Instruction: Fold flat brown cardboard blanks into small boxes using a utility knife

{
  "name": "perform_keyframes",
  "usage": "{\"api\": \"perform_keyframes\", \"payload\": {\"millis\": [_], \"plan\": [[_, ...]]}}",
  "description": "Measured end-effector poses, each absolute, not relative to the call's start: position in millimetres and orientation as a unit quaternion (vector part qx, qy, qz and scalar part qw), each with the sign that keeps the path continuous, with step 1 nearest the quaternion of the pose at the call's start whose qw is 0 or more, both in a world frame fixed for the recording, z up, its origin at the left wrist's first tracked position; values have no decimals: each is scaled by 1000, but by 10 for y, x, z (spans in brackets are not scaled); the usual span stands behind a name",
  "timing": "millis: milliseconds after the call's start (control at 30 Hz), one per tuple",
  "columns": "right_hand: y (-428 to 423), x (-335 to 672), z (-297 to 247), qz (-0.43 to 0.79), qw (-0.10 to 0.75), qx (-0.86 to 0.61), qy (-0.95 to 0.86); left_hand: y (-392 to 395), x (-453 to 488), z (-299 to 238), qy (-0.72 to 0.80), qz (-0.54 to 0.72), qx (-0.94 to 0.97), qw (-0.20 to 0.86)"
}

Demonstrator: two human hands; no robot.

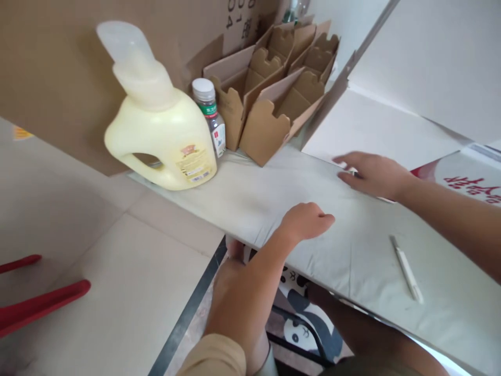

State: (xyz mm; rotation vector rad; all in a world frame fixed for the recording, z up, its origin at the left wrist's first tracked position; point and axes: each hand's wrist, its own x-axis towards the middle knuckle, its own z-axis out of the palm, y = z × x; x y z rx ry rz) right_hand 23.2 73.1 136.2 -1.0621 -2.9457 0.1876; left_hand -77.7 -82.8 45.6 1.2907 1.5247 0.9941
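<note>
The left hand (307,222) is seen loosely curled, gripping nothing, resting on the white table (242,201) near its front edge. The right hand (371,175) is laid flat and open on a white sheet (368,128) toward the back edge. A pen (406,269) lies apart; a yellow jug (164,138), small bottle (211,115) and cardboard boxes (274,94) are lined along the far corner.

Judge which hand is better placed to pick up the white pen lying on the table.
Right, probably. The right hand rests flat on the table on the same side as the white pen; the left hand, curled at the near edge, would have to cross over.
</note>
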Motion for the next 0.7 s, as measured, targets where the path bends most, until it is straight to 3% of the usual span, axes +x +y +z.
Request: {"api": "perform_keyframes", "payload": {"millis": [100,200,367,433,600,700], "plan": [[451,-604,1433,55,99,-260,-959,-881,-908,500,618,419,502,436],[328,-1127,1453,37,157,-282,-946,-927,-1004,547,622,445,475,436],[410,-1306,1403,42,141,-296,-944,-943,-1015,545,613,517,437,409],[435,-1203,1416,34,126,-319,-939,-939,-985,547,615,586,404,338],[290,-479,1637,0,130,-337,-933,-986,-1037,617,579,753,313,18],[79,275,1750,-24,231,-327,-916,-1008,-1163,644,538,792,272,-95]]}}
